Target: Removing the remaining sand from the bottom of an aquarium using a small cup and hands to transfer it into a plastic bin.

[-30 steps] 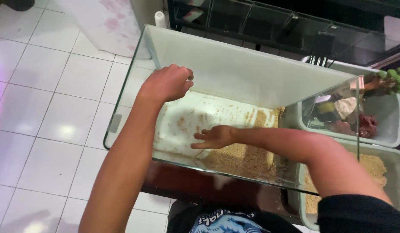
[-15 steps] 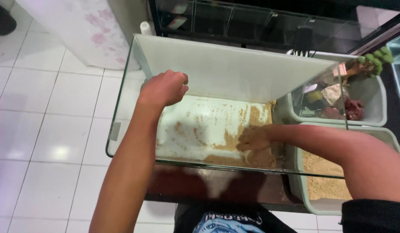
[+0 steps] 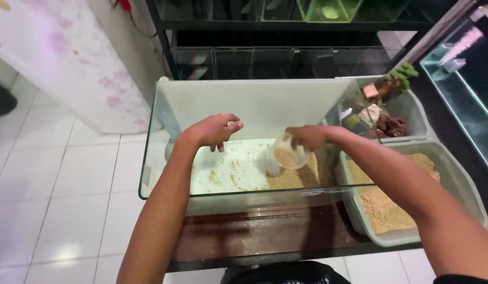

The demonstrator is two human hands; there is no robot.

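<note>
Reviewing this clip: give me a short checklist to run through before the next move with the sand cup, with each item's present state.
1. Right hand grips the small clear plastic cup: ok.
2. Cup holds tan sand: ok.
3. Cup is over the clear glass tank, not outside it: ok.
4. Left hand is clear of the cup and holds nothing: ok.
5. Tan sand layer covers the tank floor: not ok, left part bare.
6. Grey plastic tub beside the tank has sand: ok.

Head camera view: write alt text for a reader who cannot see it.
The right hand tips a small clear plastic cup of tan sand into a rectangular glass tank, while the left hand hovers over its sandy floor. A grey plastic tub of sand sits alongside.
</note>
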